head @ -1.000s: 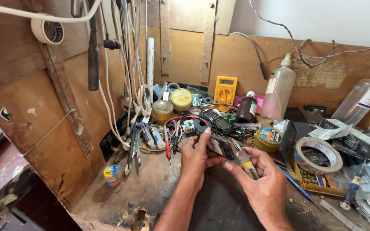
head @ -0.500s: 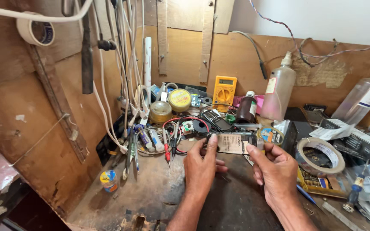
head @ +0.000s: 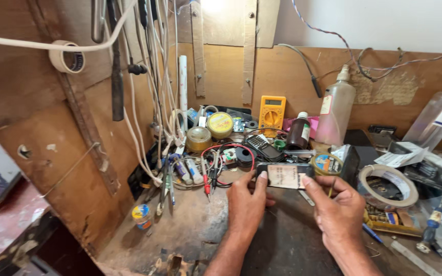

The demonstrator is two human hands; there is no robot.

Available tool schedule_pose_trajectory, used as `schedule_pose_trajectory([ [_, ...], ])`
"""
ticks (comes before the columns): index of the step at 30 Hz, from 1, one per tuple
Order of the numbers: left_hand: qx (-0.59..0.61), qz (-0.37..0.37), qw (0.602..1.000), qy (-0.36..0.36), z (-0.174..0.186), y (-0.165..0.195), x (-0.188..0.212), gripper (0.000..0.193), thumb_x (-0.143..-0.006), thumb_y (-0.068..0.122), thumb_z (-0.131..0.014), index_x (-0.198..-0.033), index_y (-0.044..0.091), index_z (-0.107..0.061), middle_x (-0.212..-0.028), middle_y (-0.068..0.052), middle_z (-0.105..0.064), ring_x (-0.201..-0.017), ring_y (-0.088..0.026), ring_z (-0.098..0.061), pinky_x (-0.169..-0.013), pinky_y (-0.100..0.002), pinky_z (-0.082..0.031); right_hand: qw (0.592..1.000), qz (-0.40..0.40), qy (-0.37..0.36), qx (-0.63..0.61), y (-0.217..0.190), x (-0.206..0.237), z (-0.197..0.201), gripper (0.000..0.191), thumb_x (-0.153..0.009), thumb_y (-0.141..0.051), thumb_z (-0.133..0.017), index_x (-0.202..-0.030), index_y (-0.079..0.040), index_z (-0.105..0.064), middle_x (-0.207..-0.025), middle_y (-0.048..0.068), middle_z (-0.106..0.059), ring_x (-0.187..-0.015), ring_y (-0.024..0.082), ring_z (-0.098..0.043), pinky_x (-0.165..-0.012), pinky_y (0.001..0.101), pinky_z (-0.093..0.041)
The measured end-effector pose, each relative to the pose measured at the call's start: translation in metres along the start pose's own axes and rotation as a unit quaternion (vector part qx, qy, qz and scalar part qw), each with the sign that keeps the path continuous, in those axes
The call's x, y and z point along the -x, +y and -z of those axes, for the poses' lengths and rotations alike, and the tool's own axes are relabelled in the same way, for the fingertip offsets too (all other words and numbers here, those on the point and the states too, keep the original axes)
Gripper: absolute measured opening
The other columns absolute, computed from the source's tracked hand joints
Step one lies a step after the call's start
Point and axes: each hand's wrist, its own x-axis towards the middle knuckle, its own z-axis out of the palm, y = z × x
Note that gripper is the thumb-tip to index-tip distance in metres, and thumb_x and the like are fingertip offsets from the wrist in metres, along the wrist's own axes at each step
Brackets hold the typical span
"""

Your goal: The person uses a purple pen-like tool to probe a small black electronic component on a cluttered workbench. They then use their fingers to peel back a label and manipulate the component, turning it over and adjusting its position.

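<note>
Fingers (head: 262,176) of left hand (head: 246,204) and right hand (head: 339,209) pinching opposite ends of a small dark rectangular device (head: 284,176), held level just above the counter (head: 190,230), yellow multimeter (head: 272,113) behind, tape roll (head: 388,185) to the right.

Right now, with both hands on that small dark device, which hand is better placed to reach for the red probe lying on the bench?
Probably the left hand. It grips the left end of the small dark device, and the red probe lies just to its left. The right hand holds the other end, so it would have to cross over.
</note>
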Motion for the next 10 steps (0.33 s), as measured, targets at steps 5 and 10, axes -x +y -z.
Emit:
schedule_pose_trajectory([
  [5, -0.125, -0.167, 0.977, 0.042, 0.007, 0.006, 0.001, 0.04, -0.094, 0.018, -0.068, -0.127, -0.004, -0.063, -0.094, -0.016, -0.074, -0.077, -0.021, -0.074, -0.067, -0.036, -0.058, 0.998, 0.019, 0.044, -0.033, 0.0, -0.002, 0.001, 0.016, -0.087, -0.01, -0.079, -0.093, 0.001, -0.068, -0.063, -0.002, -0.056, -0.037, 0.002, -0.037, -0.031, 0.0236, -0.022],
  [10, -0.232, -0.244, 0.938, -0.081, 0.047, 0.011, -0.003, 0.025, -0.09, 0.013, -0.069, -0.113, 0.007, -0.073, -0.102, -0.011, -0.075, -0.094, -0.023, -0.074, -0.083, -0.037, -0.06, 0.995, 0.039, 0.085, -0.034, 0.001, -0.004, 0.003, 0.019, -0.089, -0.01, -0.081, -0.096, 0.001, -0.067, -0.068, -0.001, -0.06, -0.04, 0.002, -0.038, -0.033, 0.0225, -0.023],
])
